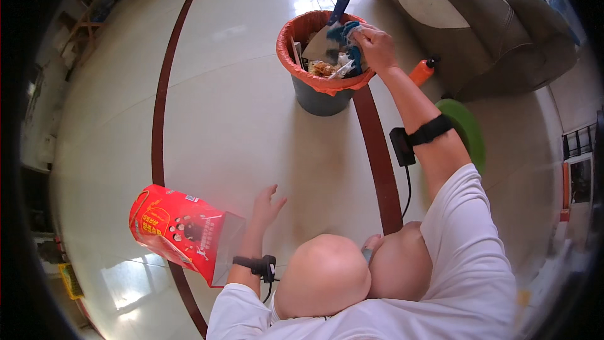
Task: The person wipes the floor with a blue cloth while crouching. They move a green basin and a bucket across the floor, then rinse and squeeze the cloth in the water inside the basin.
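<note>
My right hand (376,47) pinches a bundle of blue and whitish fibrous material (348,33) over the right side of a dark trash bin (321,99) with an orange liner. Inside the bin lie food scraps (323,69), crumpled white tissue and a flat, light-coloured piece. A scraper or spatula with a dark blue handle (339,8) leans at the bin's far rim. My left hand (269,205) is held low with its fingers apart and holds nothing. A red printed gift bag (184,229) lies on its side on the floor, just left of my left forearm.
A grey-brown sofa (486,52) stands at the upper right. Between it and the bin is an orange bottle (421,72) with a black top. A round green object (465,127) is partly behind my right arm. Dark red strips cross the tiled floor.
</note>
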`<state>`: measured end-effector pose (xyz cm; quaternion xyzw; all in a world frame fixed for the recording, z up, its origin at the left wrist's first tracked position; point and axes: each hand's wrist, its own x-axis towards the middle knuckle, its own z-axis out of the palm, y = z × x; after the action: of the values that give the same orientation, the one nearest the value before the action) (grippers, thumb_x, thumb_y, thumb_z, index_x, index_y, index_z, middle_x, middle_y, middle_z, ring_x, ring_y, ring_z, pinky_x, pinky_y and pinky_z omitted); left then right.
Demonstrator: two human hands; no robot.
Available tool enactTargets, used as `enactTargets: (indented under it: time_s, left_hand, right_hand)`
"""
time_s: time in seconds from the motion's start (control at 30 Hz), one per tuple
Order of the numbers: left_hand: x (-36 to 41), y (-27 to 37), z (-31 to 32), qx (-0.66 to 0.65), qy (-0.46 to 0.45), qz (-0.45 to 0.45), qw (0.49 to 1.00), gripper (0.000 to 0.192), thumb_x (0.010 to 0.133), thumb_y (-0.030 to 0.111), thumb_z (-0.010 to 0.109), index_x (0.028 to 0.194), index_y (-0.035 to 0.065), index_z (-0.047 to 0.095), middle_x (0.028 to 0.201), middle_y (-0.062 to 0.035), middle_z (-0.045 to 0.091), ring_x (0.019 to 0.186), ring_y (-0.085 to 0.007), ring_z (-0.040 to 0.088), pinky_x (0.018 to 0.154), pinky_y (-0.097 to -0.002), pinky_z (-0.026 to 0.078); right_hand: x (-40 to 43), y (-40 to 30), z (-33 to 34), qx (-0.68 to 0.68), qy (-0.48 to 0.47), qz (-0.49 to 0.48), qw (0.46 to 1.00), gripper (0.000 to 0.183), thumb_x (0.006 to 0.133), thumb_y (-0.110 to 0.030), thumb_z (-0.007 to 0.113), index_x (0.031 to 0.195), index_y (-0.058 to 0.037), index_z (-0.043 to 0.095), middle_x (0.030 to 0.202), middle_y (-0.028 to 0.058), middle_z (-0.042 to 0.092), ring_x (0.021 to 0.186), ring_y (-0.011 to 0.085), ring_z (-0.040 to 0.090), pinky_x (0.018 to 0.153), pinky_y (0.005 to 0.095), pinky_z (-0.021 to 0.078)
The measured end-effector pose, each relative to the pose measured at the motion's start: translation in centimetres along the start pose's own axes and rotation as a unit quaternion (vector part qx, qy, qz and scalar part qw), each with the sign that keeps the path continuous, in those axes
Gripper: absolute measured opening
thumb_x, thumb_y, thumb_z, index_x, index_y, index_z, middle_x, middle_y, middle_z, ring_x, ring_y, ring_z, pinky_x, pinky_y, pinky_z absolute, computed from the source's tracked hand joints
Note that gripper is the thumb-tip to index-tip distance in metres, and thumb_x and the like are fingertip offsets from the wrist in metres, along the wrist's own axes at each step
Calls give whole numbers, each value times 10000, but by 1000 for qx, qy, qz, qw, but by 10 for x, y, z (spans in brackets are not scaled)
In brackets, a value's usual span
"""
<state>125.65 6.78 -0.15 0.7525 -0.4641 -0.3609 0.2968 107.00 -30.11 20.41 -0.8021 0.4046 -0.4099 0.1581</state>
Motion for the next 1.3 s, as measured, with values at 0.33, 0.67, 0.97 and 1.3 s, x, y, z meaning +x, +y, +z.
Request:
enactTargets:
  time_s: [0.33, 0.67, 0.97, 1.3]
  left_hand:
    - [19, 14, 11, -35, -7, 74, 997, 517, 739, 223, 654, 1163, -12, 475, 1121, -171, 538, 1023, -277, 533, 833, -364, 445]
    - [59, 74, 3, -78, -38, 102, 991, 523, 729, 209, 660, 1170, -1, 474, 1135, -157, 530, 1034, -260, 529, 840, -354, 444]
    - [99, 139, -28, -144, -27, 140, 979, 536, 746, 205, 667, 1186, -19, 459, 1148, -144, 530, 1040, -226, 533, 844, -333, 448]
    - [132, 224, -67, -264, -5, 66, 962, 460, 817, 157, 600, 1207, -23, 436, 1188, -125, 475, 1058, -174, 481, 867, -296, 423]
  right_hand:
    - [-28, 19, 3, -150, -12, -117, 982, 207, 836, -177, 507, 986, -83, 615, 1142, 72, 556, 1105, 210, 485, 998, 419, 279]
    - [-34, 12, -13, -307, -145, -170, 925, 114, 743, -81, 513, 811, -72, 604, 912, 62, 588, 944, 219, 542, 883, 367, 397]
    - [-10, -5, -47, -187, 126, -220, 949, 132, 745, -68, 524, 838, -51, 616, 1030, 96, 601, 973, 280, 549, 872, 366, 413]
    - [-22, 29, -46, -133, 114, -210, 962, 236, 740, -109, 553, 961, -40, 600, 1051, 92, 589, 1051, 242, 517, 956, 378, 338]
